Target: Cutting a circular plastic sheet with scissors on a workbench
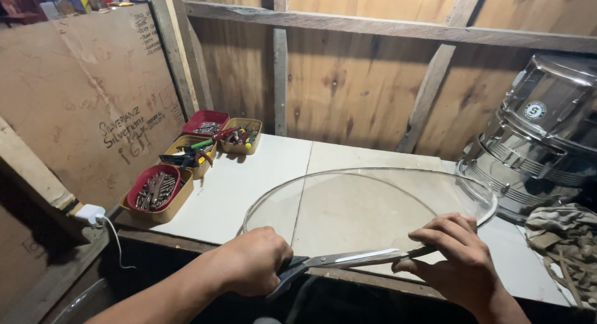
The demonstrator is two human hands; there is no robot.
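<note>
We look down at a white worktable [249,181] set against a wooden wall. A large clear plastic disc [367,206] lies flat on it, its near rim overhanging the table's front edge. Shiny metal drum shells [541,137] are stacked at the right, beside crumpled rags [563,237]. Small trays of screws and tools [158,193] line the left edge. A pair of scissors [348,259] lies with its long axis nearly level, blades pointing right, almost closed along the disc's near rim. Our left hand [252,262] is fisted tight around the dark handles, forearm rising from below. Our right hand [457,259] pinches the rim beside the blade tips, fingers curled over.
</note>
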